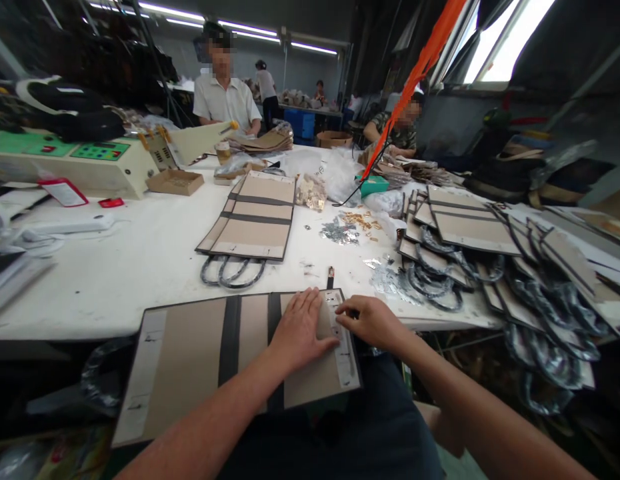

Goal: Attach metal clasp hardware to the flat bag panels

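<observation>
Head view: a flat beige panel [193, 353] with dark edging and two dark crosswise bands lies across the near edge of the white counter [140, 267], partly over the person's lap. The left hand [300, 328] is laid on it palm down, fingers extended and thumb spread, close to the pale strip [344, 357] along the panel's right end. The right hand [366, 321] is at that same end, its fingers curled and thumb and forefinger at the strip; whether they pinch anything is too small to tell. A short dark tab [331, 277] with a metallic tip stands out just past the panel's far edge.

Farther back on the counter sits a similar panel piece [263, 230] with dark looped handles [235, 273] toward the person. Right of it are loose silvery pieces [340, 232] and gold-coloured pieces [363, 222], and beyond these, a heap of more panels [475, 227] with film-wrapped handles. At the left stand a machine [125, 170] with green control faces and an open cardboard box [175, 182]. Across the counter sits a co-worker in a white shirt [230, 100].
</observation>
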A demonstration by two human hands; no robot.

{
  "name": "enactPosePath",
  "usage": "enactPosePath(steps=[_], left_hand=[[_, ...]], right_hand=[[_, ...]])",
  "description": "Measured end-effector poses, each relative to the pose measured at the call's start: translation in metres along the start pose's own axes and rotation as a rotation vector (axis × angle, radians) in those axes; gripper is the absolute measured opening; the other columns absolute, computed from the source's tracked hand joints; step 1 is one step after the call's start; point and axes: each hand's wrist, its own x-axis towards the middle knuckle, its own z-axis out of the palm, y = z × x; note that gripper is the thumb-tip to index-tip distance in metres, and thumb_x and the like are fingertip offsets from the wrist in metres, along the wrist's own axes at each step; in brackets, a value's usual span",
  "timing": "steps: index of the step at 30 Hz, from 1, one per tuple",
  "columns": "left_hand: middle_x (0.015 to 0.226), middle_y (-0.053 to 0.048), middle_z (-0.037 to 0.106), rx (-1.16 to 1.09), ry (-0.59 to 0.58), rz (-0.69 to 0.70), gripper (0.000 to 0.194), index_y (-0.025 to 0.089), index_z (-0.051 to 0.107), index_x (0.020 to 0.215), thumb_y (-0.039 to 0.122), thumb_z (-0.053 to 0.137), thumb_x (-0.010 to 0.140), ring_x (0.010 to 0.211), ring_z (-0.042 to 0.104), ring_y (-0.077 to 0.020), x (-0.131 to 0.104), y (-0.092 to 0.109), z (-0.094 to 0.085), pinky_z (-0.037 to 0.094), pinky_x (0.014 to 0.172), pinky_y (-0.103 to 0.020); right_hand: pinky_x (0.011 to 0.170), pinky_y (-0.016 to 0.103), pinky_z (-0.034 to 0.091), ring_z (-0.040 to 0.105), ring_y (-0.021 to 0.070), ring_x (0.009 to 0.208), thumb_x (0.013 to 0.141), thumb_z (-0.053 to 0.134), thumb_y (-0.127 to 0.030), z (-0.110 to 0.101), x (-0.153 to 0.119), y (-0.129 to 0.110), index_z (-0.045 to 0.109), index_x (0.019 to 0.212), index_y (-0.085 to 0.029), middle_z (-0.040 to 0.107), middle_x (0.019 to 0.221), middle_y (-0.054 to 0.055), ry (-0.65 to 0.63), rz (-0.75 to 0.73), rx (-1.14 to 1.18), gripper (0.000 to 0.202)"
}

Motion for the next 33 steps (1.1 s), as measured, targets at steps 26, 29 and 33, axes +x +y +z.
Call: enactPosePath(steps=[26, 29, 33], left_hand=[[0.174, -0.010, 0.019, 0.189, 0.062, 0.057, 0.092, 0.017, 0.024, 0.166, 0.064, 0.057, 0.094, 0.161, 0.013, -0.0351, -0.049, 0.023, -0.001, 0.019, 0.131, -0.063], [0.173, -0.009, 0.024, 0.232, 0.024, 0.181, 0.100, 0.020, 0.025, 0.165, 0.069, 0.065, 0.088, 0.161, 0.014, -0.0344, -0.078, 0.033, 0.017, 0.010, 0.132, -0.062], [0.173, -0.008, 0.026, 0.358, -0.052, 0.166, 0.093, 0.022, 0.023, 0.166, 0.053, 0.069, 0.091, 0.161, 0.015, -0.0317, -0.115, 0.024, 0.030, -0.009, 0.130, -0.059]], right_hand=[[0.059, 0.030, 0.037, 0.071, 0.0195, 0.072, 0.096, 0.058, -0.022, 0.052, -0.024, 0.029, 0.072, 0.081, -0.023, 0.073, 0.087, 0.004, 0.046, -0.249, -0.563, 0.021], [0.060, 0.029, 0.032, 0.069, 0.0167, 0.074, 0.100, 0.056, -0.027, 0.040, -0.021, 0.023, 0.073, 0.084, -0.021, 0.073, 0.090, 0.004, -0.004, -0.218, -0.574, 0.024], [0.061, 0.029, 0.029, 0.066, 0.0155, 0.075, 0.102, 0.055, -0.030, 0.036, -0.019, 0.023, 0.074, 0.086, -0.022, 0.073, 0.092, 0.004, -0.024, -0.201, -0.598, 0.026]])
